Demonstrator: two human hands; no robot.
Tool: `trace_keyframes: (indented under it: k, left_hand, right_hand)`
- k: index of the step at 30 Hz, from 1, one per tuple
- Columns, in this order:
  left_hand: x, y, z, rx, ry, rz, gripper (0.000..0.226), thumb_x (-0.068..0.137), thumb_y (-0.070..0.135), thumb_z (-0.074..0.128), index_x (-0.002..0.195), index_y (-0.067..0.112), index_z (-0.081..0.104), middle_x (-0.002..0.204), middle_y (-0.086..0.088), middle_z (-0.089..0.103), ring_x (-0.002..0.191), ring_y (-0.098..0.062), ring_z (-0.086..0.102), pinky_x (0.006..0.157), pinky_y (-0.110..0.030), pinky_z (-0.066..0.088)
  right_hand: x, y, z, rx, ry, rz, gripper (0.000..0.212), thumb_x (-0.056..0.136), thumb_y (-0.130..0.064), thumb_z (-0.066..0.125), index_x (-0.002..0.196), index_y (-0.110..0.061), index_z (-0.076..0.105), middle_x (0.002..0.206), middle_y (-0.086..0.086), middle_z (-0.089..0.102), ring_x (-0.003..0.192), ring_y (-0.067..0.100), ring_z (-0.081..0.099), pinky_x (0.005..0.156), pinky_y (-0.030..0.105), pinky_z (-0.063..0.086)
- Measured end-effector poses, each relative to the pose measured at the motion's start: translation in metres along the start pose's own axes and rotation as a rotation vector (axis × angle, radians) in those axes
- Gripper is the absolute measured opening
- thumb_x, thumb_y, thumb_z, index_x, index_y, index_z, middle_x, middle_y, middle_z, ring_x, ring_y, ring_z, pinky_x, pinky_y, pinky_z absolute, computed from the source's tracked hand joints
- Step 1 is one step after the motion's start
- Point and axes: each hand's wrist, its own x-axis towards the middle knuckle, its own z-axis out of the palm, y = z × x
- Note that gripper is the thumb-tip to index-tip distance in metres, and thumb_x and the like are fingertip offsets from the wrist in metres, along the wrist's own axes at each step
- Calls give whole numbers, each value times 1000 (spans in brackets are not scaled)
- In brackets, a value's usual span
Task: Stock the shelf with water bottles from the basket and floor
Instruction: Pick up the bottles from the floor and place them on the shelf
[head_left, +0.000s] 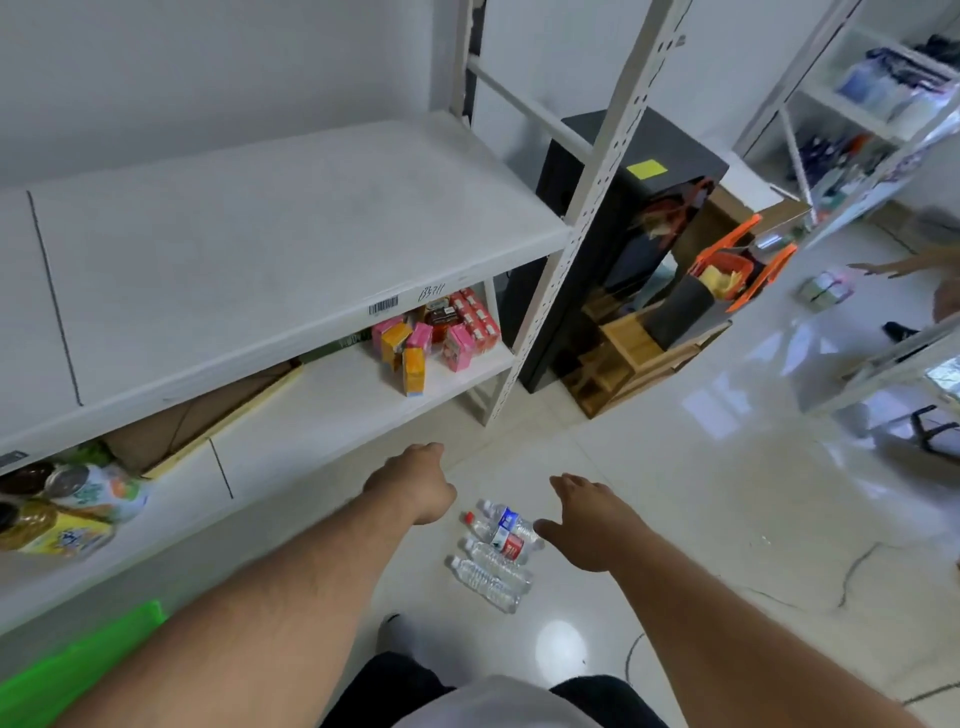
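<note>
— Green plastic, a basket (83, 670) by the look, low at the near left corner; contents out of view.

— And the hands?

— Both out over the floor, holding nothing. Left hand (415, 483) turned knuckles-up, fingers curled under loosely, above the tiles near the lower shelf's edge. Right hand (592, 519) spread, fingers apart, thumb side just beside the bottles. Probably reaching down to gather them.

— Where exactly?

— Four water bottles (496, 553) lying flat on the glossy floor tiles (675, 519), side by side and touching, between the two hands. Two with red-and-blue labels, two plain clear. Lying down rather than standing, so likely to roll if nudged; grouped close, perhaps for taking two at a time.

— Room on the shelf?

— Plenty, judging from here. Lower shelf (311, 415): tins and packets (62, 514) at the left, a flat cardboard piece (208, 415) leaning behind, small pink and orange cartons (415, 348) at the right, bare board between. Upper shelf (260, 249) bare and white, with a barcode sticker (383, 305) on its front lip.

— Beyond?

— A black cabinet (623, 208) past the upright, wooden crates (634, 353), an orange basket (727, 270); another rack (857, 104) farther right.
</note>
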Motion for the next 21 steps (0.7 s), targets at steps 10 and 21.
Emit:
trace_keyframes:
  k: [10,21]
  left_hand:
    - [30,23,17,-195,78,-235,75,82,36,54,152,25,28,155,-2,37,134,-26,46,107,-39,43]
    - [60,96,132,-545,67,-590,72,91,42,59,153,19,28,156,-10,35,140,-25,39,114,-32,32]
  right_hand:
    - [95,46,-44,-114,-38,-231,75,97,-54,48,157,-16,23,162,3,28,145,27,32,116,38,31]
    - [197,123,-42,-178,-272,-491,68,97,-48,51,153,-14,30,156,7,37,140,27,38,111,36,34]
